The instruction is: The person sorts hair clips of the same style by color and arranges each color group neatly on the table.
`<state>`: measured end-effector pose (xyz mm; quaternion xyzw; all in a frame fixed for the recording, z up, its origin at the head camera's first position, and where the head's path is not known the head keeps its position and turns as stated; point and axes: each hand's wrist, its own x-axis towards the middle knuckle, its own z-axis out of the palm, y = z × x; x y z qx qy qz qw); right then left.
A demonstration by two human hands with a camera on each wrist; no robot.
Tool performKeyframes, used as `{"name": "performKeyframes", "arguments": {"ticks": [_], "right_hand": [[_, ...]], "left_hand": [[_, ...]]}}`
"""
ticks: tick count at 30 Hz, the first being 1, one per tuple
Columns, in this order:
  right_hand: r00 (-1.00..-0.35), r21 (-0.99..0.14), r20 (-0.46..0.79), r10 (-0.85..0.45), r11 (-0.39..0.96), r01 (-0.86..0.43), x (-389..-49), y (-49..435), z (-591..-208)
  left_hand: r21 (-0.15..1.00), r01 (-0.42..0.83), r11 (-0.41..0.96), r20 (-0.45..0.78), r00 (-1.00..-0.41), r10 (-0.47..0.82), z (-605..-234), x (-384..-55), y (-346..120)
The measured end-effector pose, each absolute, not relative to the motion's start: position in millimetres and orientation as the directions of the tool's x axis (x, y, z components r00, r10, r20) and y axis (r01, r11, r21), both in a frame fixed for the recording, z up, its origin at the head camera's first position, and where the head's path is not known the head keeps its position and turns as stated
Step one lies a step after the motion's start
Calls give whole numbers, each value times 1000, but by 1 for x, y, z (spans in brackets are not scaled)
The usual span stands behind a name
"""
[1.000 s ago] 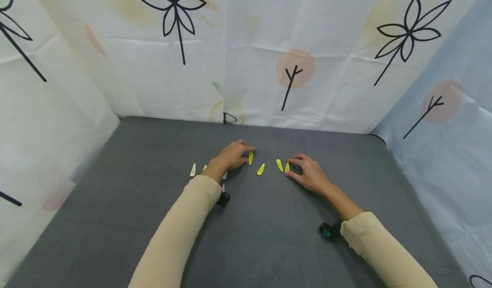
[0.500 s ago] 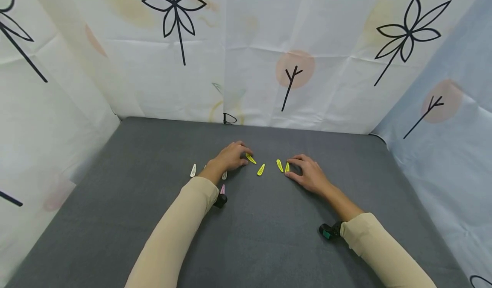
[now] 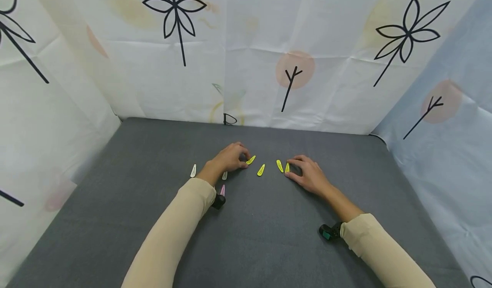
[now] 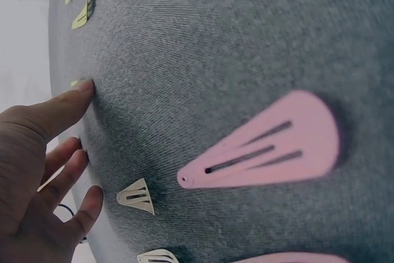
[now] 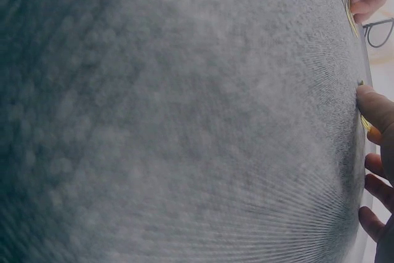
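In the head view my left hand [image 3: 231, 157] pinches a yellow snap hair clip [image 3: 251, 160] between thumb and index finger. That clip slants up to the right; in the left wrist view the thumb [image 4: 64, 110] hides most of it. My right hand [image 3: 306, 172] holds another yellow hair clip [image 3: 287, 167] upright between its thumb and index fingertips, low at the tabletop. Just left of it lies a yellow clip [image 3: 279, 166], tilted. One more yellow clip [image 3: 261, 169] lies between the two hands.
Beside the left wrist lie white clips, one [image 3: 193, 170] further left and one [image 4: 136, 196] nearer the hand. A pink clip [image 4: 271, 146] sits under the left wrist camera, with another pink edge [image 4: 292, 258] below. Patterned curtains [image 3: 250, 66] border the grey table [image 3: 269, 245].
The left hand has turned its yellow clip from upright, through a slant down to the right, to a slant up to the right. The right hand has stayed in place.
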<state>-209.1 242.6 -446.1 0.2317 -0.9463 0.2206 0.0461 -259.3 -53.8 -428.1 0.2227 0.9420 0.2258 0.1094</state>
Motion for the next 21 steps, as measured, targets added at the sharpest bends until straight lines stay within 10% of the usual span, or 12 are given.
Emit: {"name": "performKeyframes", "arguments": {"ticks": [21], "right_hand": [[-887,-391,206,-412,796,-461,-210,243,-449]], "left_hand": [[424,424,800,-86,-861,502,-429,-260,-53]]}}
